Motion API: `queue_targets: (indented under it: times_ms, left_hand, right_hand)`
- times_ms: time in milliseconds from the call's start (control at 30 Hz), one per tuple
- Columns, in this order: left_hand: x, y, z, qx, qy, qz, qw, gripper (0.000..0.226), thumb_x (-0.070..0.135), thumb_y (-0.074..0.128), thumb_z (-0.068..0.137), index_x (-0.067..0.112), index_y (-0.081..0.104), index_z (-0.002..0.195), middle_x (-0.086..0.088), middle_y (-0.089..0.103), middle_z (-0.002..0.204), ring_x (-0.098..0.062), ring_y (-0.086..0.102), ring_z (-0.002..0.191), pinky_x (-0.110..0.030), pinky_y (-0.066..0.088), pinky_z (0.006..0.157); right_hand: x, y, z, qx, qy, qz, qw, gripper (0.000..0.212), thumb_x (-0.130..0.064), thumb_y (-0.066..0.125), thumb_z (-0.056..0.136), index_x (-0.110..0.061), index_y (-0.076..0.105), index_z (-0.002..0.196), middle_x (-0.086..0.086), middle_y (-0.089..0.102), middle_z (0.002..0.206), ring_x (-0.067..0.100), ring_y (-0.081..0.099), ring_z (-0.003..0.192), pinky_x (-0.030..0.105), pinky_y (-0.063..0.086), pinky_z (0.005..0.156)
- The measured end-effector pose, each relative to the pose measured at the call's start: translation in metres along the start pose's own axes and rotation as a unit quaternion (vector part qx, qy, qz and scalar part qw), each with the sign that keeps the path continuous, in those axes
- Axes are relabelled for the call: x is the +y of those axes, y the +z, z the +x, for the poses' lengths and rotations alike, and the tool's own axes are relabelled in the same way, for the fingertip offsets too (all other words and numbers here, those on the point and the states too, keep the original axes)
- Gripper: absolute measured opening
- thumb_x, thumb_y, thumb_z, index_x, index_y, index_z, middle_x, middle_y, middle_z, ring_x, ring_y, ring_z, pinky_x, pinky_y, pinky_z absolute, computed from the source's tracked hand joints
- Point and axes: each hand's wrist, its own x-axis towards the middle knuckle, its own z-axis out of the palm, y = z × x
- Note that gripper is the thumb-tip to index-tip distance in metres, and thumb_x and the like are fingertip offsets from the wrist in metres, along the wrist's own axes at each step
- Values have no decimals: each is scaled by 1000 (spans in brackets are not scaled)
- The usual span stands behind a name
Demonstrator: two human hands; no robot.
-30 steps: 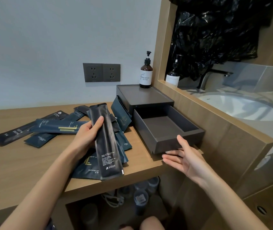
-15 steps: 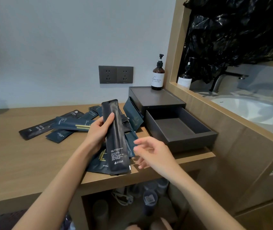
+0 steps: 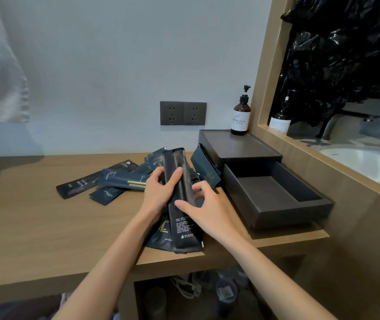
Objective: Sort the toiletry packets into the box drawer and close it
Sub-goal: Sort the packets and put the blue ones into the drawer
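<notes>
My left hand [image 3: 160,192] grips a long black toiletry packet [image 3: 183,218] upright over the pile, fingers wrapped round its upper half. My right hand [image 3: 204,209] touches the packet's right edge, thumb on its face and fingers spread. Several dark packets [image 3: 115,181] lie scattered on the wooden counter [image 3: 34,227] to the left and under my hands. One packet [image 3: 205,169] leans against the dark box [image 3: 237,146]. The box's drawer [image 3: 274,195] is pulled out to the right of my hands, with nothing in it.
A brown pump bottle [image 3: 241,116] stands on the box's back corner. Two wall sockets [image 3: 183,113] are behind the pile. To the right, a wooden frame [image 3: 299,153] borders a mirror reflecting the sink. Below the counter is a shelf with cups and a cable.
My right hand came from below the drawer's front leftward to the held packet and now touches it. My left hand kept hold of the packet. The camera view shifted left.
</notes>
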Motion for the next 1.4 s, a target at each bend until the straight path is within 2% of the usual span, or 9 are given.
queue_targets:
  times_ms: [200, 433, 567, 667, 933, 1067, 1233, 1300, 1400]
  left_hand:
    - [-1, -4, 4, 7, -30, -20, 999, 34, 42, 48, 97, 11, 59, 89, 3, 59, 80, -9, 55, 75, -23, 42, 67]
    - [1, -48, 6, 30, -31, -38, 998, 30, 17, 56, 95, 34, 59, 119, 8, 54, 132, -20, 55, 118, -42, 48, 98]
    - [0, -92, 6, 42, -42, -57, 997, 64, 27, 67, 87, 39, 34, 141, 3, 46, 137, -29, 67, 102, -43, 59, 81]
    - [-1, -112, 2, 69, -46, -84, 993, 70, 17, 61, 92, 35, 22, 148, -8, 57, 125, -22, 73, 71, -31, 59, 58]
    - [-3, -140, -3, 119, -14, -71, 990, 69, 18, 60, 93, 35, 23, 148, -9, 46, 144, -26, 69, 79, -27, 57, 52]
    - [-4, -139, -4, 123, -16, -64, 990, 73, 23, 62, 91, 40, 20, 148, 0, 39, 147, -29, 65, 104, -42, 60, 77]
    - [-4, -132, -6, 95, -18, -49, 994, 74, 17, 57, 94, 32, 13, 151, 9, 34, 144, -9, 62, 104, -20, 55, 74]
    - [-8, -135, -7, 90, -2, -7, 996, 74, 20, 58, 94, 38, 13, 150, 7, 26, 155, -19, 48, 130, -34, 45, 100]
    - [-15, -138, -7, 69, -4, -16, 997, 71, 22, 59, 93, 48, 18, 145, 14, 27, 150, -26, 47, 129, -46, 40, 106]
  right_hand:
    - [3, 15, 8, -23, 30, 82, 996, 33, -43, 70, 77, -21, 58, 98, 0, 68, 94, 19, 67, 87, 48, 55, 82]
    - [13, -19, 15, 18, 28, 120, 992, 21, -25, 63, 90, -20, 48, 105, 5, 66, 100, 24, 70, 81, 47, 59, 75]
    - [7, -25, 18, 79, -86, -84, 990, 34, -23, 57, 95, -24, 45, 128, -8, 61, 106, 10, 66, 86, 27, 57, 73]
    - [0, -14, 18, 67, -175, -214, 959, 45, -17, 56, 95, -30, 48, 137, -6, 62, 121, 16, 60, 109, 32, 53, 87]
    - [-4, 26, 14, -68, -246, -398, 881, 39, -31, 44, 100, -31, 48, 138, -6, 52, 138, 20, 46, 120, 34, 47, 84]
    - [-22, 21, 26, -92, -220, -363, 901, 45, -52, 32, 99, -33, 56, 132, -9, 43, 146, 17, 39, 130, 39, 40, 100]
    - [-34, 35, 81, -95, -214, -306, 923, 47, -36, 50, 96, -29, 44, 141, -6, 46, 145, 18, 40, 132, 43, 39, 106]
    - [-32, 48, 104, -136, -182, -274, 935, 54, -33, 56, 93, -28, 40, 144, -1, 46, 146, 23, 38, 135, 47, 39, 106]
    - [-26, 64, 127, -189, -147, -294, 925, 67, -38, 62, 89, -28, 32, 148, 3, 46, 147, 31, 30, 138, 51, 33, 108]
